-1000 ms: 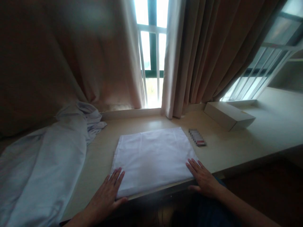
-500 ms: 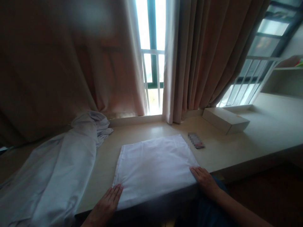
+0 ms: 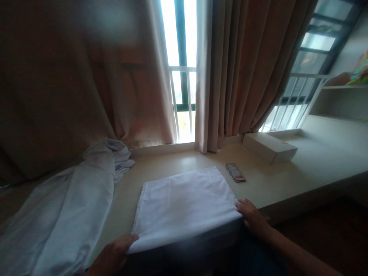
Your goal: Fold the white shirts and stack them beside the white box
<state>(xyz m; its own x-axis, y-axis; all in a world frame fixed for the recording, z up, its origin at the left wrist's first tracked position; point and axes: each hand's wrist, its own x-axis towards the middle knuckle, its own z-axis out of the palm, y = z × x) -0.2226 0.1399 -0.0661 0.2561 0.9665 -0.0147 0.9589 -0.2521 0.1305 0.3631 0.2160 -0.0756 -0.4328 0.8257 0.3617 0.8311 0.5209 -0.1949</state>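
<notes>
Since the earlier frame, the left hand (image 3: pixel 115 251) and right hand (image 3: pixel 253 217) had gone from lying flat to gripping the near corners of the folded cloth (image 3: pixel 186 209). It lay between their fingers on the table (image 3: pixel 126 191). Both hands seemed clamped on it, the left's fingers mostly hidden. An uneven pull could have skewed its layers; a shallow pinch might have lost a corner. Left of the left fingers sprawled a loose sheet (image 3: pixel 77 207); beyond the right fingers lay a blurred item (image 3: pixel 235 172), then a box (image 3: pixel 268 147) and curtains (image 3: pixel 238 69).
</notes>
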